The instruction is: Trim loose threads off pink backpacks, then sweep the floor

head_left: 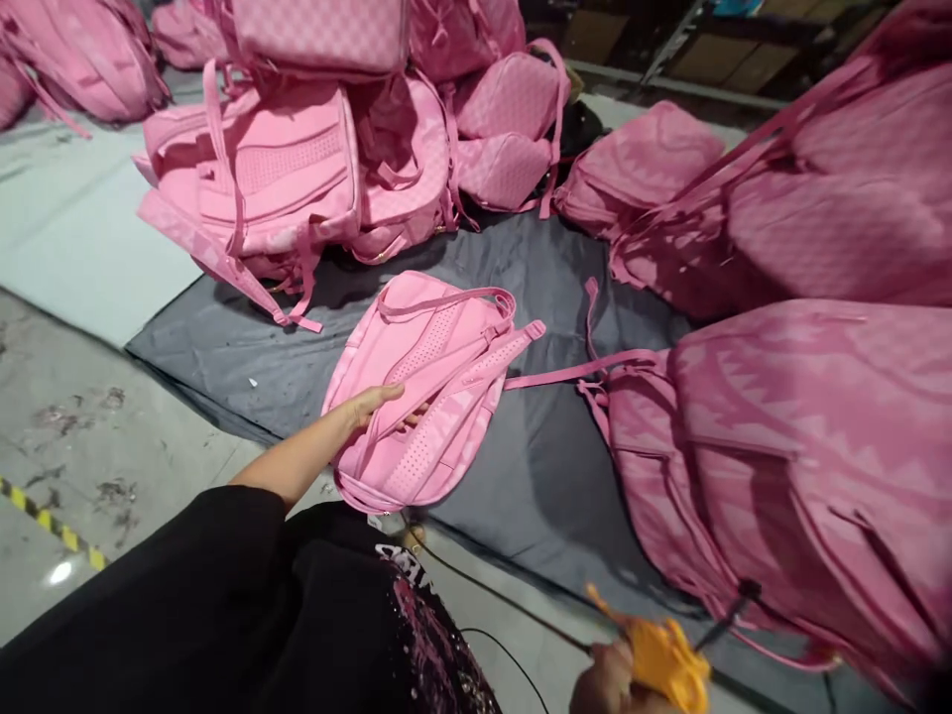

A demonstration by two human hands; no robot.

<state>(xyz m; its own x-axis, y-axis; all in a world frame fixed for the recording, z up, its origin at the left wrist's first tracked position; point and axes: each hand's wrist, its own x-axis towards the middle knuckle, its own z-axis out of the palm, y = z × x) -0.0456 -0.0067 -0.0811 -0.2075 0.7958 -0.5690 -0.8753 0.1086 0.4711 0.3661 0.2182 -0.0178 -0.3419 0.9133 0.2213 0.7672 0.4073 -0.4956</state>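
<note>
A small pink backpack [416, 397] lies flat on the grey sheet in front of me, its straps facing up. My left hand [379, 405] is on its lower left part, thumb above a shoulder strap [446, 362] and fingers tucked partly under it. At the lower right, my right hand [614, 679] is closed round an orange tool [665, 659] with a dark, narrow tip. The tool is blurred and cut off by the frame edge, so I cannot make out its kind. A thin black cord runs to this hand.
Piled pink backpacks [260, 169] stand behind. Larger ones [803, 436] crowd the right side, one strap [565, 375] reaching the small backpack. Grey sheeting [550, 476] covers the surface. Yellow-black tape [52, 521] marks the floor at left. Boxes on shelves [733, 64] are at the back.
</note>
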